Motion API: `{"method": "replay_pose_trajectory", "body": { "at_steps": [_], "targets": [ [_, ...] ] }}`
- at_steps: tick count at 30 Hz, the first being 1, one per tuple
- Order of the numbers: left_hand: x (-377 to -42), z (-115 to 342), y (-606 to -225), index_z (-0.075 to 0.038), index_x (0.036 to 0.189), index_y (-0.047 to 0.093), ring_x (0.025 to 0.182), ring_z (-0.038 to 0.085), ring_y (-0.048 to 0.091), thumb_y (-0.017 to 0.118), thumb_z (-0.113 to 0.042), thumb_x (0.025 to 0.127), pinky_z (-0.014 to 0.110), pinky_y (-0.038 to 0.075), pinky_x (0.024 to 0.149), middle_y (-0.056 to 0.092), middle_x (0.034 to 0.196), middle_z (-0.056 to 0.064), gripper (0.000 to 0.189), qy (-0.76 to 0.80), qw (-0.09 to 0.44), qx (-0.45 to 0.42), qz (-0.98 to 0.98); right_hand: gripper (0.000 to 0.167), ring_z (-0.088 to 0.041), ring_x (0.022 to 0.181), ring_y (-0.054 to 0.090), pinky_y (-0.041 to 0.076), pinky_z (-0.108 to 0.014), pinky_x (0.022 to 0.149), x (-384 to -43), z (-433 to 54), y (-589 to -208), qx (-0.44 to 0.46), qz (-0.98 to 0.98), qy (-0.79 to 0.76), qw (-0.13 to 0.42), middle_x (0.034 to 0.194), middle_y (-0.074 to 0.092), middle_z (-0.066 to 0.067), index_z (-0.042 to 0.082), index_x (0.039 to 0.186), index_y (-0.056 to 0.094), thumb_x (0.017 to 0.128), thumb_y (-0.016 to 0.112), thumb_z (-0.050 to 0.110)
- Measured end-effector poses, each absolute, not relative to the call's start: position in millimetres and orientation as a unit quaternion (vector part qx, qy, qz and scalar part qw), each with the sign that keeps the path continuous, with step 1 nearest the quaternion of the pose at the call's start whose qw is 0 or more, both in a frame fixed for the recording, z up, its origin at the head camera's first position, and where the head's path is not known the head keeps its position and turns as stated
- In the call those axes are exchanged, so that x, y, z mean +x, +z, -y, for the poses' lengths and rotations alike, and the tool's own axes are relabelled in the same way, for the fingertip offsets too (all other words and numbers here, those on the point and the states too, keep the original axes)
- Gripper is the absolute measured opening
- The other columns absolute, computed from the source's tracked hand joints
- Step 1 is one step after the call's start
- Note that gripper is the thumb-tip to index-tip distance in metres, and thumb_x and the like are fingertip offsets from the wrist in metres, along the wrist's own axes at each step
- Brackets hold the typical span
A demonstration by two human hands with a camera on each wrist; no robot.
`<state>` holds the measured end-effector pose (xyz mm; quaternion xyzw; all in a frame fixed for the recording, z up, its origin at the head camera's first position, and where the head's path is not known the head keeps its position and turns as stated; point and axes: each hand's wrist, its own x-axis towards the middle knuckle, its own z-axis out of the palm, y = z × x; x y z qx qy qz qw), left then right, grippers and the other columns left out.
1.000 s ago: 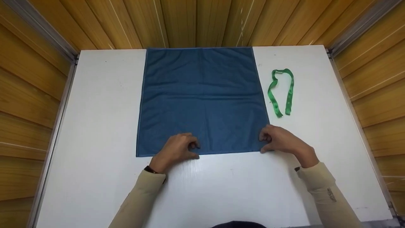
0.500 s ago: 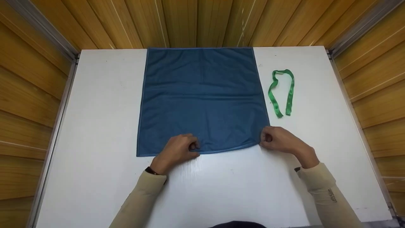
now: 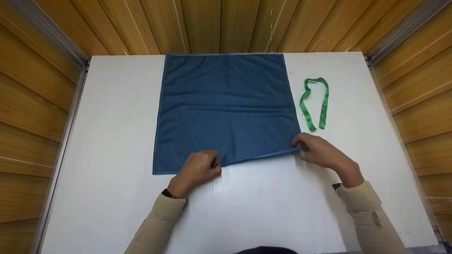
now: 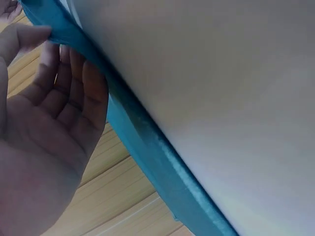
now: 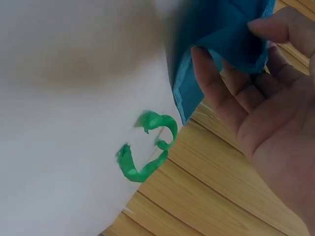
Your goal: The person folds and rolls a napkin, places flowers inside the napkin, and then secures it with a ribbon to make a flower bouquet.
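Observation:
A square blue cloth [image 3: 226, 113] lies spread on the white table, with faint creases across its middle. At the middle of its near edge, my left hand [image 3: 197, 171] pinches the hem between thumb and fingers; in the left wrist view the thumb presses on the cloth [image 4: 74, 37]. My right hand [image 3: 323, 151] pinches the near right corner, which is lifted so the edge rises between the two hands. The right wrist view shows that corner of cloth [image 5: 231, 39] bent between the thumb and fingers of the right hand [image 5: 275, 118].
A green ribbon [image 3: 323, 106] lies in a loop on the white table [image 3: 116, 116], right of the cloth and just beyond my right hand. Wood-patterned panel walls [image 3: 233, 26] with metal corner strips enclose the back and both sides.
My right hand has closed on the near right corner and raised it, moving slightly away and rightward. The left hand, nearly in place, has closed on the near edge, which now slants up.

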<state>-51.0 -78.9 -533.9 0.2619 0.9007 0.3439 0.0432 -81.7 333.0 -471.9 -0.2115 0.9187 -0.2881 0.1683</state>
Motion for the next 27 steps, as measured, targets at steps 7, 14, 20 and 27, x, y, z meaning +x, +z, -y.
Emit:
{"method": "replay_pose_trajectory", "body": {
  "at_steps": [7,14,20,27],
  "targets": [
    [-48,84,-533,-0.01,0.096,0.069,0.067,0.011,0.058,0.067,0.003,0.087,0.031,0.051,0.062,0.067,0.08,-0.002,0.016,0.348,0.005,0.238,-0.907,0.03,-0.029,0.101,0.068,0.056,-0.049,0.087,-84,-342,-461,-0.217,-0.92,-0.297,0.131,0.111,0.072,-0.012,-0.001,0.114,0.071,0.09,0.066,-0.017],
    [-40,99,-531,-0.008,0.103,0.079,0.078,0.013,0.063,0.069,0.003,0.085,0.034,0.054,0.069,0.069,0.09,0.0,0.024,0.357,0.036,0.217,-0.908,0.021,-0.025,0.095,0.071,0.055,-0.026,0.082,-87,-345,-447,-0.207,-0.919,-0.318,0.105,0.106,0.075,-0.007,0.002,0.113,0.073,0.096,0.07,-0.01],
    [-35,119,-531,-0.005,0.091,0.08,0.074,0.017,0.058,0.074,0.001,0.082,0.037,0.052,0.066,0.063,0.084,0.002,0.012,0.33,0.027,0.19,-0.924,0.017,-0.026,0.097,0.072,0.049,-0.015,0.083,-94,-344,-433,-0.199,-0.918,-0.332,0.087,0.105,0.076,-0.002,0.005,0.114,0.073,0.099,0.071,-0.004],
    [-30,143,-533,-0.007,0.092,0.075,0.078,0.019,0.059,0.076,0.001,0.084,0.04,0.052,0.068,0.066,0.086,0.003,0.012,0.316,0.013,0.138,-0.939,0.016,-0.021,0.096,0.071,0.048,-0.013,0.082,-102,-343,-418,-0.196,-0.918,-0.337,0.077,0.103,0.076,-0.001,0.005,0.116,0.073,0.101,0.071,0.0]
  ]
}}
